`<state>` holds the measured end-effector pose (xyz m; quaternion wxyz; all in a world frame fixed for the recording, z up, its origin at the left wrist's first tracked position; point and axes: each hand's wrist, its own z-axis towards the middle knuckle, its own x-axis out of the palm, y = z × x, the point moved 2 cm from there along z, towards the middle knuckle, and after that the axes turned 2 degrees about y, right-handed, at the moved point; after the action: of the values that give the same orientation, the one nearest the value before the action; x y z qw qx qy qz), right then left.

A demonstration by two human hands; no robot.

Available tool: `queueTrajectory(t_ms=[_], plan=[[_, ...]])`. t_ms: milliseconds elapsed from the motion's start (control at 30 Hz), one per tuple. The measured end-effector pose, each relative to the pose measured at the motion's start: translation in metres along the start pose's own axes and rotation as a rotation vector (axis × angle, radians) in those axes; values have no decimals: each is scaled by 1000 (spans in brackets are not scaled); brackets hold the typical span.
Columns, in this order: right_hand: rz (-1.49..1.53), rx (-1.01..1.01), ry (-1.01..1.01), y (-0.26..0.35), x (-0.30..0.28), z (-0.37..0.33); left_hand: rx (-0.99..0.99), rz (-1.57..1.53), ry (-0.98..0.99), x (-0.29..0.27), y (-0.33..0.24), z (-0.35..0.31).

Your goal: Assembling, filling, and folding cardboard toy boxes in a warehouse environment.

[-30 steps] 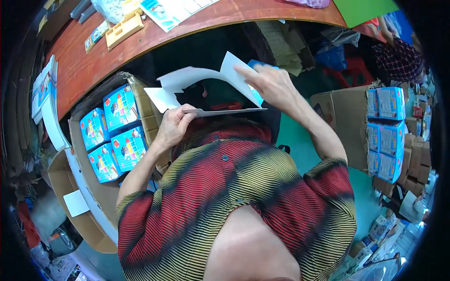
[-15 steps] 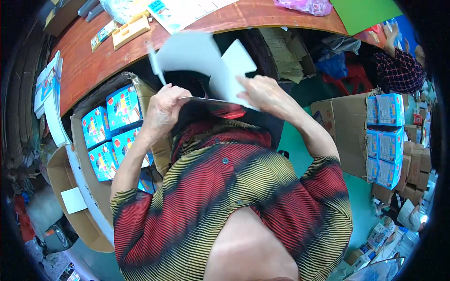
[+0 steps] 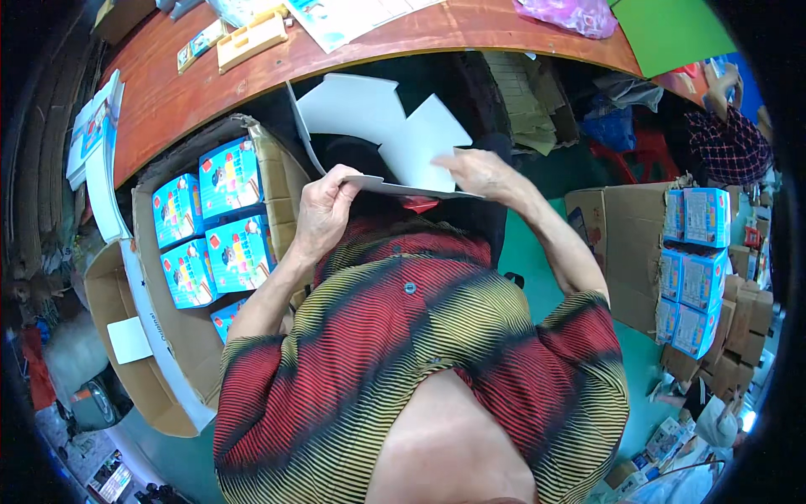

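Observation:
A white cardboard box blank (image 3: 420,149), partly folded with its flaps standing up, is held in front of my waist. My left hand (image 3: 326,212) is closed on its near left edge, thumb on top. At the carton's right side is my right hand (image 3: 478,175), fingers stretched out to the left over the white inner face. Its fingertips are smeared by motion. The carton's outer face is hidden from view, and a bit of red shows just below its near edge.
A brown carton (image 3: 144,227) on the left holds several blue printed boxes (image 3: 231,172). More blue boxes (image 3: 705,216) stand at a carton on the right. Ahead runs a wooden table (image 3: 369,52) with a cream plastic tray (image 3: 252,44). A co-worker's checked sleeve (image 3: 729,139) is at far right.
My left hand has moved slightly right and down along the box blank's edge. The blank's flaps, blurred before, are now steadier and more spread. My right hand has shifted slightly, staying by its right side.

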<state>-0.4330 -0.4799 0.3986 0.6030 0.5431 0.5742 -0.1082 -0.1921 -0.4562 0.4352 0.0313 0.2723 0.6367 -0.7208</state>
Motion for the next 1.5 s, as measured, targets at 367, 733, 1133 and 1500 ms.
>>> queueTrajectory(t_ms=[367,733,1133,1500], plan=[[306,-31,130,6,1,-33,-191,-114,-198,17,9,-4],[276,-261,-117,19,-21,-12,120,144,-234,-19,29,8],[80,-201,-203,5,-10,-21,-34,257,-435,1,24,1],[109,190,-304,32,-11,-53,57,394,-516,13,-2,-11]])
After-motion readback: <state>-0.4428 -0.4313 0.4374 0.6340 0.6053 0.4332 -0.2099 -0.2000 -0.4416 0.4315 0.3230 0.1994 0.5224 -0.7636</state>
